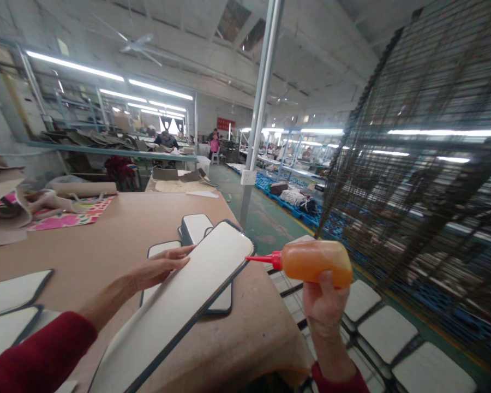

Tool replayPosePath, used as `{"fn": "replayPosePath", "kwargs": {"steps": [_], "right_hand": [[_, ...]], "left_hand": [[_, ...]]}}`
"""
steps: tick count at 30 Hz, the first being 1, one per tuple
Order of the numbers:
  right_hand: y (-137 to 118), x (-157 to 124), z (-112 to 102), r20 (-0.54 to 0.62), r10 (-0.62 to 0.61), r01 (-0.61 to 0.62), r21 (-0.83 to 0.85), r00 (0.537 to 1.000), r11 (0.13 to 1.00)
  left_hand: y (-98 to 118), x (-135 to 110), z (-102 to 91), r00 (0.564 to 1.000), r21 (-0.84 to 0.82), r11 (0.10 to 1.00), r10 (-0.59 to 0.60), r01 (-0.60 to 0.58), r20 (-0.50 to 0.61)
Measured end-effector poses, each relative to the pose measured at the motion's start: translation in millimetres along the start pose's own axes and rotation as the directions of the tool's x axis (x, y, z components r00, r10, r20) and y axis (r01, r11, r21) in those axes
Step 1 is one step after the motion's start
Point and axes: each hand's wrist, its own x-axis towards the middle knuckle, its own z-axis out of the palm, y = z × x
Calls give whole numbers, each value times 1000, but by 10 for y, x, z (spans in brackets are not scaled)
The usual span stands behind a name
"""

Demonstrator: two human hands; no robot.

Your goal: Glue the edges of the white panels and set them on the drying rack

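A long white panel with a dark edge (180,305) lies slantwise across the brown worktable (106,245). My left hand (159,267) rests flat on its left edge, fingers stretched out. To the right, my right hand (325,305) is closed round an orange squeeze bottle (317,262). The bottle lies sideways, and its red nozzle (265,259) points at the panel's far right edge, near its corner. More white dark-edged panels (196,226) are stacked under and behind the long one.
Other white panels (12,292) lie at the table's left. Pink patterned material (69,218) sits at the far left. A wire rack (425,180) stands to the right, white pieces (387,330) on a rack below. A metal post (259,109) rises behind. People work far off.
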Motion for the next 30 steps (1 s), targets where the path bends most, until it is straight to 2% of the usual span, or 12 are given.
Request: {"fn": "replayPosePath", "kwargs": {"steps": [10, 16, 24, 30], "right_hand": [[72, -35, 28, -14, 22, -22, -15, 1000, 1000], [77, -69, 62, 44, 83, -82, -26, 996, 996], [100, -100, 98, 46, 133, -133, 2, 990, 991], [129, -126, 115, 54, 162, -160, -40, 985, 986]], "left_hand": [[-108, -30, 49, 999, -88, 996, 8, -12, -47], [-148, -48, 93, 994, -132, 991, 9, -23, -106], [-132, -52, 134, 984, -176, 984, 0, -32, -178], [-113, -56, 168, 980, -212, 976, 1, -44, -200]]}}
